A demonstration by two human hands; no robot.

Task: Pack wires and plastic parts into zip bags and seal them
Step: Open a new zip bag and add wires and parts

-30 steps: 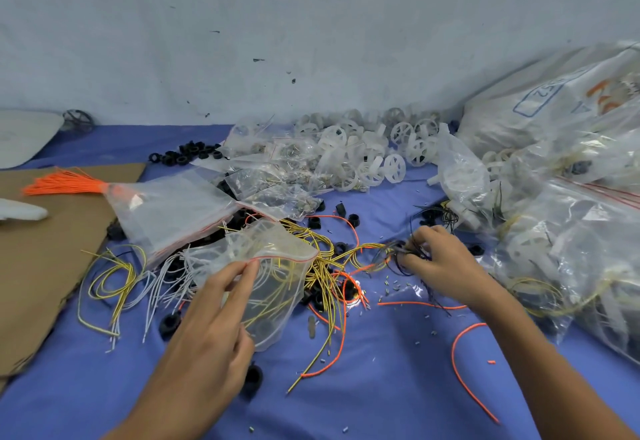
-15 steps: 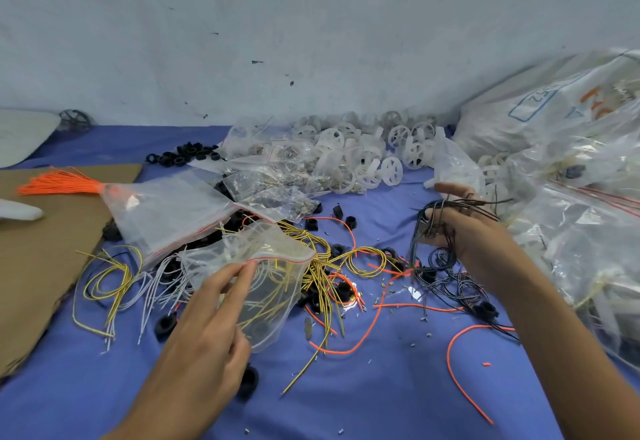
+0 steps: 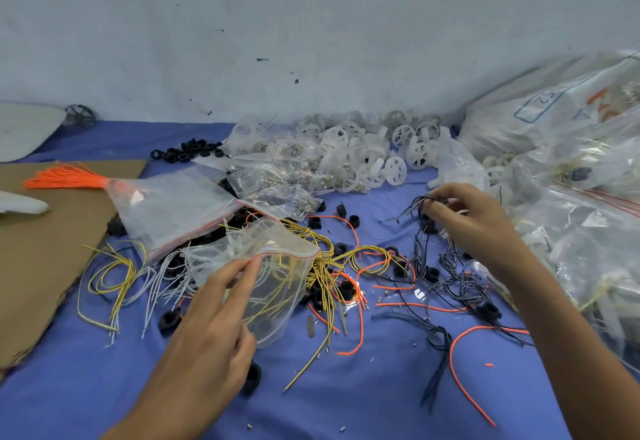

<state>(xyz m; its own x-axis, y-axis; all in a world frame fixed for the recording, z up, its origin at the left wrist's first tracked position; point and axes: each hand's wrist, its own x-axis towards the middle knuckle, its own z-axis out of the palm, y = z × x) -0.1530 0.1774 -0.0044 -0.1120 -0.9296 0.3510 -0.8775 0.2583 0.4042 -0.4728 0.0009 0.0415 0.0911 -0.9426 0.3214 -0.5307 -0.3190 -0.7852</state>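
At centre frame, the left hand (image 3: 211,322) pinches the red-striped mouth of a clear zip bag (image 3: 266,273); the right hand (image 3: 474,221), at right of centre, grips a bundle of thin black wires (image 3: 424,202) in curled fingers.

Even, soft, shadowless light; wide-angle bending at edges; slight blur throughout.

Blue cloth surface (image 3: 346,401), filling the lower half of the frame.
- Left edge: flat brown cardboard sheet (image 3: 41,252).
- Upper centre: cluster of small black plastic rings (image 3: 187,154); heap of white spoked plastic wheels (image 3: 367,157).
- Centre: tangled yellow wires (image 3: 111,268); loose orange wires (image 3: 456,368); thin black wires (image 3: 438,339).
- Right edge: pile of large clear plastic bags (image 3: 575,218).
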